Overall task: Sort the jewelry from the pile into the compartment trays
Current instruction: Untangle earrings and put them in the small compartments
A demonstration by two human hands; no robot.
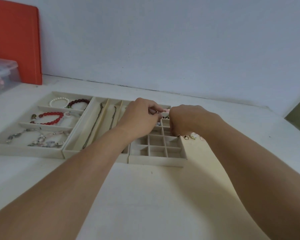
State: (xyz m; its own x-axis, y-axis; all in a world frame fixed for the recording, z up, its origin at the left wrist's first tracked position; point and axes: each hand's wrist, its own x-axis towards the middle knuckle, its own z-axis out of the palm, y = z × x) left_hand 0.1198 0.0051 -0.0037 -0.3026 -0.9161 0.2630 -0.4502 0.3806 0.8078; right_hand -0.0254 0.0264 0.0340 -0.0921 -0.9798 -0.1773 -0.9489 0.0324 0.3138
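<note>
Three cream trays sit side by side on the white table. The left tray (pixel 26 149) holds a pearl bracelet (pixel 57 101), a dark red bead bracelet (pixel 79 102), a bright red bead bracelet (pixel 50 117) and silver pieces. The middle tray (pixel 71 151) holds thin chains (pixel 93 127) in long slots. Over the small-grid tray (pixel 156 161), my left hand (pixel 139 116) pinches a small piece of jewelry at its fingertips. My right hand (pixel 187 120) hovers curled over the grid's right side; what it holds is hidden. A few small gold pieces (pixel 190 136) lie on the table beside that hand.
A red board (pixel 16 42) leans on the wall at the far left, behind a clear plastic box (pixel 2 73). The wall runs close behind the trays. At the far right the table ends at an edge (pixel 294 122).
</note>
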